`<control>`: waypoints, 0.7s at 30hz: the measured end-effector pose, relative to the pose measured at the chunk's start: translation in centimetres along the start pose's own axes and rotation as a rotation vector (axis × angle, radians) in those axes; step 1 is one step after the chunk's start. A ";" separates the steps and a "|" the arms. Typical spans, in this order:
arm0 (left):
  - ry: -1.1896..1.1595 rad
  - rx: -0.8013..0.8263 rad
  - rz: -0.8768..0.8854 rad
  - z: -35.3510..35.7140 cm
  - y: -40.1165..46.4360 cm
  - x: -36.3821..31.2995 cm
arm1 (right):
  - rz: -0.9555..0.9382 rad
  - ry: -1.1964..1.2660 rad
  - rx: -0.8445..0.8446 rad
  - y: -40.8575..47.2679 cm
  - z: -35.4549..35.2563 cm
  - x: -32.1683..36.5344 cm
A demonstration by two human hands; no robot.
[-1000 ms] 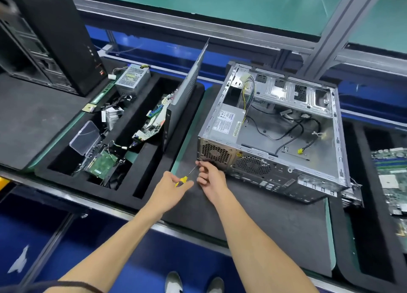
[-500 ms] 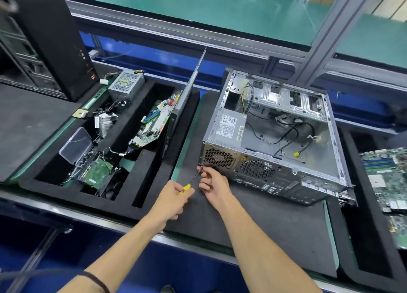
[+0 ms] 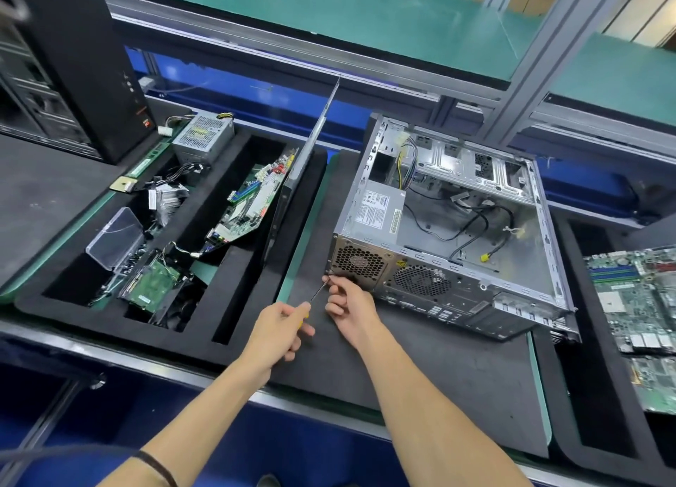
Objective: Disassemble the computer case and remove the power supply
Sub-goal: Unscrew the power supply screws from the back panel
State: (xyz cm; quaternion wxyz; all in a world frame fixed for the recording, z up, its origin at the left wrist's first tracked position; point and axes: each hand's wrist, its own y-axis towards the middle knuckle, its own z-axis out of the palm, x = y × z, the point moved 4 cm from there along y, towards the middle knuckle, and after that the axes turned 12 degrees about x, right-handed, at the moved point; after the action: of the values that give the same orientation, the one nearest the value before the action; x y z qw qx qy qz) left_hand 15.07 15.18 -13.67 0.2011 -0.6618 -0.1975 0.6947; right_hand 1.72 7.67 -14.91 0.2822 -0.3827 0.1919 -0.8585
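An open silver metal computer case point(image 3: 453, 226) lies on its side on the dark mat, long axis running away, rear panel facing the person. Its grey boxy power supply point(image 3: 369, 226) sits in the near-left corner. The left hand point(image 3: 278, 325) is closed around a yellow-handled screwdriver point(image 3: 314, 298), tip at the panel's lower-left corner, probably on a screw. The right hand point(image 3: 347, 303), fingers curled and holding nothing clearly visible, steadies beside it. Keep the shaft square and press in firmly.

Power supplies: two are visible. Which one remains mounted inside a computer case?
The labelled power supply in the open case's rear corner; the other power supply sits loose beside the foam tray.
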 end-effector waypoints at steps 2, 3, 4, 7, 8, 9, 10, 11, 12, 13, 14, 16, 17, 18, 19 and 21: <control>0.014 0.046 -0.046 0.0 0.0 -0.1 | 0.008 -0.004 -0.003 0.0 0.0 0.0; 0.026 0.061 -0.072 0.1 0.0 -0.2 | 0.011 -0.005 -0.004 0.0 0.0 0.0; 0.039 0.061 -0.086 0.1 -0.1 -0.2 | 0.011 -0.004 -0.004 0.0 0.0 0.0; 0.102 0.000 -0.043 0.0 -0.3 -0.5 | 0.007 0.002 -0.002 0.1 0.0 0.0; 0.097 -0.016 -0.018 0.0 -0.4 -0.5 | 0.008 0.001 -0.003 0.1 0.0 0.0; 0.072 -0.027 0.001 -0.1 -0.4 -0.4 | 0.010 0.000 -0.003 0.1 0.0 0.0; 0.051 -0.032 0.012 -0.1 -0.4 -0.5 | 0.011 0.000 -0.003 0.1 -0.1 0.0; 0.050 -0.029 0.011 -0.2 -0.4 -0.5 | 0.010 0.001 -0.003 0.1 -0.1 0.0; 0.066 -0.014 -0.003 -0.2 -0.4 -0.5 | 0.008 0.002 -0.002 0.1 -0.1 0.0; 0.089 0.017 -0.028 -0.2 -0.4 -0.5 | 0.007 0.003 0.000 0.1 -0.1 0.0; 0.108 0.055 -0.061 0.0 -0.4 -0.5 | 0.007 0.003 0.002 0.1 -0.1 0.0; 0.110 0.097 -0.105 0.3 -0.6 -0.4 | 0.012 -0.001 0.002 0.1 -0.1 0.0; 0.101 0.084 -0.106 0.4 -0.6 -0.4 | 0.014 -0.002 0.001 0.0 -0.1 0.1; 0.094 0.051 -0.095 0.3 -0.6 -0.5 | 0.014 -0.001 0.002 0.0 -0.1 0.1; 0.090 0.012 -0.075 0.3 -0.6 -0.7 | 0.014 0.001 0.003 0.0 -0.1 0.1; 0.078 -0.036 -0.025 0.1 -0.6 -0.9 | 0.013 0.005 0.006 0.0 -0.2 0.1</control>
State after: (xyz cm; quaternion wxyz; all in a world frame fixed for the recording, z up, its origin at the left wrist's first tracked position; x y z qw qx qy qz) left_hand 14.99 15.23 -12.56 0.2056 -0.6895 -0.2103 0.6619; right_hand 1.54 7.60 -14.99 0.2883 -0.3785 0.1923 -0.8583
